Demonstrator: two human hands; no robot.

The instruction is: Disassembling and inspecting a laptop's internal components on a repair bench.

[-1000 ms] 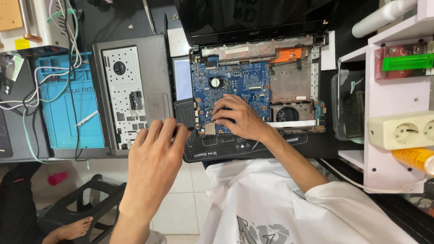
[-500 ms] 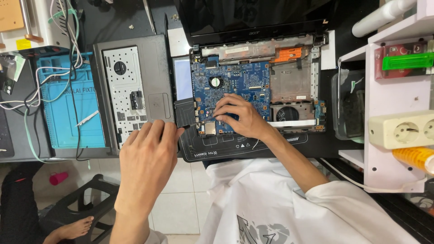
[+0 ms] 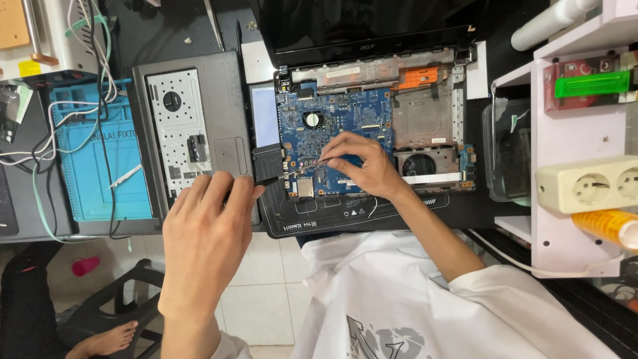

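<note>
The left hand (image 3: 206, 233) reaches forward from the near side, back of the hand up, forearm rising straight from the lower edge, fingers (image 3: 222, 189) bent together and curled down at their tips. The right hand (image 3: 365, 166) comes in from the right, its bare forearm slanting from the white sleeve, wrist bent, thumb and forefinger pinched close, pointing left.

Dark worktop (image 3: 186, 26): taken as landmark, spanning the upper part of the view. White tiled floor (image 3: 266, 299): seen below its front edge, with grey grout lines. Black plastic chair (image 3: 119, 306): placed on the floor, below the worktop's left end. White shelf unit (image 3: 571, 226): set against the worktop's right end. Cream double socket (image 3: 588, 185): mounted on the shelf unit's front. Lighting: even, with soft shadows.
</note>
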